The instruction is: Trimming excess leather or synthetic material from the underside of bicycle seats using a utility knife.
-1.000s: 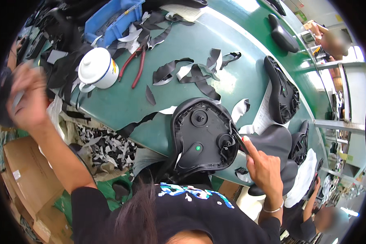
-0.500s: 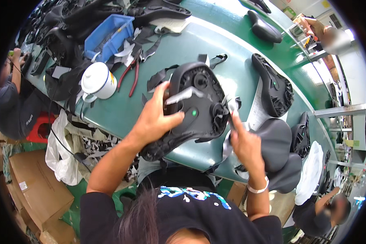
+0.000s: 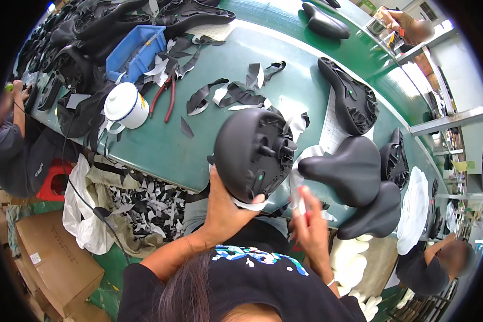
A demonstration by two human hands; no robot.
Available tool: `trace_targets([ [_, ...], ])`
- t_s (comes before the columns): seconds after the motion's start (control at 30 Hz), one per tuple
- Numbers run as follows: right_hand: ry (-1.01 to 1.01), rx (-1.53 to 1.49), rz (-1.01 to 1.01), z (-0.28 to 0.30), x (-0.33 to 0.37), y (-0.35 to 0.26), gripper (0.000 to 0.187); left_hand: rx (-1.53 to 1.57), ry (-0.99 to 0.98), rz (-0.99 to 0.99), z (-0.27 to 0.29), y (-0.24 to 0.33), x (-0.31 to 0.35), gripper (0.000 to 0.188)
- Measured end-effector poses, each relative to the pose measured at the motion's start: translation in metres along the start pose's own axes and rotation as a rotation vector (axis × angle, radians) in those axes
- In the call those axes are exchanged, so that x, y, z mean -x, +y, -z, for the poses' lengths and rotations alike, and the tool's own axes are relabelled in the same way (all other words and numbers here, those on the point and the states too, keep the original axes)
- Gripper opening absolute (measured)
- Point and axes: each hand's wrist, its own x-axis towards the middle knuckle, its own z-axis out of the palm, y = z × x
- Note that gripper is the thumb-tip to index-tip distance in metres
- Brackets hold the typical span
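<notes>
My left hand [image 3: 224,206] grips a black bicycle saddle [image 3: 235,153] by its lower edge, thumb on the near side. The saddle is tilted, so its smooth padded cover faces left and its underside, with gathered cover edges and two round posts, faces right. Just to the lower right of it is my right hand [image 3: 311,228], blurred by motion. Its fingers are closed around a red-handled tool [image 3: 307,213] whose kind is smeared, with a pale blurred shape at its upper end. Black and grey offcut strips [image 3: 236,95] lie beyond the saddle.
Red-handled pliers [image 3: 170,102], a white lidded mug [image 3: 126,107] and a blue bin [image 3: 136,53] stand at left. Finished-looking saddles [image 3: 341,169] and an upturned saddle [image 3: 351,96] lie at right. A scrap-filled sack [image 3: 86,209] hangs below the table edge. Other people work at both sides.
The saddle has come nearer to me and turned, now showing its padded cover. My left hand shifted to its lower edge. My right hand moved down, away from the underside.
</notes>
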Motion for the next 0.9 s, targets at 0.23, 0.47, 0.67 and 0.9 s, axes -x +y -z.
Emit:
trace_targets([
  [0.23,0.196,0.278,0.496,-0.003,-0.112,-0.021,0.058,0.145,-0.018,0.048,0.025,0.005,-0.017,0.076],
  [0.47,0.857,0.490,0.472,0.106,-0.160,-0.023,0.041,0.424,-0.471,0.303,0.044,0.022,-0.070,0.074],
  [0.67,1.278,1.004,0.383,0.234,-0.181,0.012,0.035,0.523,-0.743,0.503,0.061,0.051,-0.122,0.069],
  [0.9,0.292,-0.060,0.321,0.143,-0.214,-0.054,0.034,1.095,-0.291,0.430,0.026,0.017,-0.253,0.030],
])
